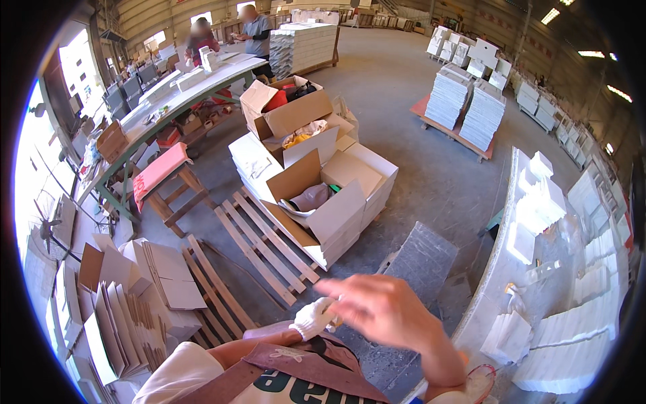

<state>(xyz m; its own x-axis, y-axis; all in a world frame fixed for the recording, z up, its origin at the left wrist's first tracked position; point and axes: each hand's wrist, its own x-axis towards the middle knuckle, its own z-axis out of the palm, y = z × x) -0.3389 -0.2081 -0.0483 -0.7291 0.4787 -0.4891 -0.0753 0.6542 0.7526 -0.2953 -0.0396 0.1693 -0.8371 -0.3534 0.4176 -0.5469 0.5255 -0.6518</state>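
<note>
My left hand (313,318) wears a white knit glove and is held before my chest, above a mauve apron (289,367). Its fingers are mostly hidden behind my right hand, so what they hold, if anything, does not show. My right hand (387,306) is bare and slightly blurred. It reaches across in front of the glove with its fingers stretched to the left, and nothing shows in them.
Open cardboard boxes (330,195) stand ahead beside a wooden pallet (252,242). Folded cartons (128,330) lean at left. A long bench (471,316) with white slabs (572,353) runs along my right. Two people stand by a far table (155,114).
</note>
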